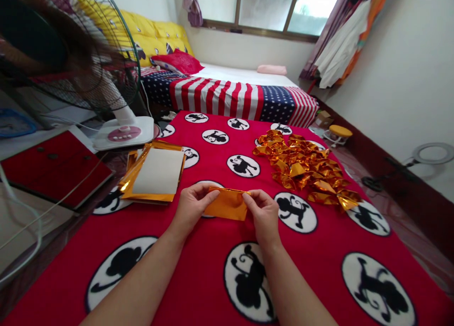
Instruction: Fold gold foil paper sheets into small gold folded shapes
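Between my two hands I hold a sheet of gold foil paper, its upper edge folded over. My left hand pinches the left end of that fold, thumb in front and fingers behind. At the right end, my right hand pinches it the same way. Left of my hands lies a stack of gold foil paper, topped by a pale blank sheet. A heap of folded gold foil pieces spreads to the right. All of it rests on a red cloth with black monkey figures in white circles.
An electric fan stands at the left beside a red panel and a white cable. Behind the red cloth is a bed with a striped and starred cover. A yellow stool and a ring-topped stand are at the right.
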Available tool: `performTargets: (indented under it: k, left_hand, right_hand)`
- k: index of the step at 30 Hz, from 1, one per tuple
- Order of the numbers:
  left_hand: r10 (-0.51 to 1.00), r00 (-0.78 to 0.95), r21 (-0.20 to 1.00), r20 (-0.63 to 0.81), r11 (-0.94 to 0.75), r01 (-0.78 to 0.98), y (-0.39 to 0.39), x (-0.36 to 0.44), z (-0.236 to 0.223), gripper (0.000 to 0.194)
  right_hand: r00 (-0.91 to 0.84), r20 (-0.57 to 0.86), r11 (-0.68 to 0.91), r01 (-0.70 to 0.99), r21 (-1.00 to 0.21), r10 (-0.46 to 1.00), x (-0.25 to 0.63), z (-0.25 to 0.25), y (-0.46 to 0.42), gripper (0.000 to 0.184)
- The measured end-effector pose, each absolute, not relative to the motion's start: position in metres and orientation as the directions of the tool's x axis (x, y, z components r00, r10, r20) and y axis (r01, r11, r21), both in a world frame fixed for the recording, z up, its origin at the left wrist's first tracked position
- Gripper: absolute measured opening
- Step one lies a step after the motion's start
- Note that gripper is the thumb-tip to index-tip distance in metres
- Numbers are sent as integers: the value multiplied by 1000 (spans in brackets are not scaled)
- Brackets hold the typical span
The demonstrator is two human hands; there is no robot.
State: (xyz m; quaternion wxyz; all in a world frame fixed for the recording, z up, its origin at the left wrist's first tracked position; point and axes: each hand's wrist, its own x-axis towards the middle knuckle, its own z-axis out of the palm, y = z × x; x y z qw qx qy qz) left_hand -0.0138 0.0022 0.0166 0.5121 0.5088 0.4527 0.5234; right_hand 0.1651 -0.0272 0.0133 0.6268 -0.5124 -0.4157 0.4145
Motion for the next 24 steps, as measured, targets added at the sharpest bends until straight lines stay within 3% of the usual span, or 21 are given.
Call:
performTargets:
  k: [13, 24]
  left_hand:
    - [999, 19, 996, 51, -50, -78, 1, -12, 17, 28]
    - [997, 8, 996, 71, -70, -62, 1, -11, 19, 24]
  right_hand:
    - [306, 74, 126, -152, -980, 949, 165, 14, -28, 23]
    - [338, 102, 144, -103, -984, 935, 165, 16, -29, 23]
